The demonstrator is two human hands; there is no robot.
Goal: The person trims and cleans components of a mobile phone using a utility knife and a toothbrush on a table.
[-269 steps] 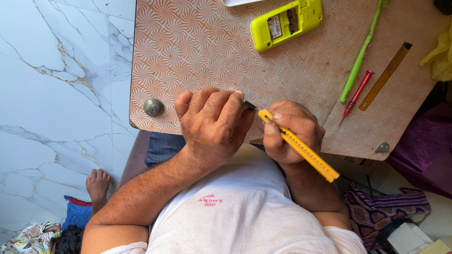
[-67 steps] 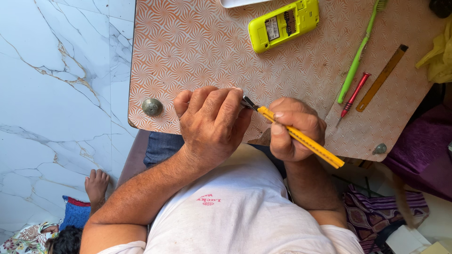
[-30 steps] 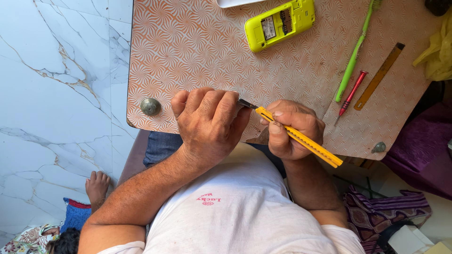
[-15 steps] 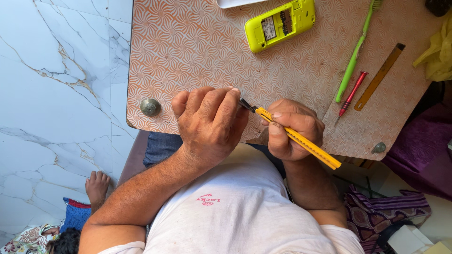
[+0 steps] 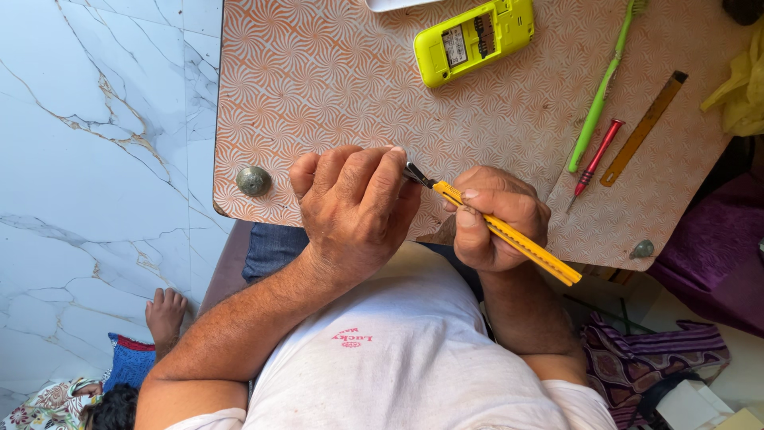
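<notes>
bench carries all tools | phone at far edge, centre | toothbrush right of phone | screwdriver just right of toothbrush | ruler right of screwdriver | hands at near edge, left hand left of right hand, knife between them

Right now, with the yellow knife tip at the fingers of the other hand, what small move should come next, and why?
Probably a short, slow stroke of the yellow utility knife away from the left hand. Its blade tip sits right against the left fingertips, which cover whatever they pinch, while the right hand grips the handle.
</notes>
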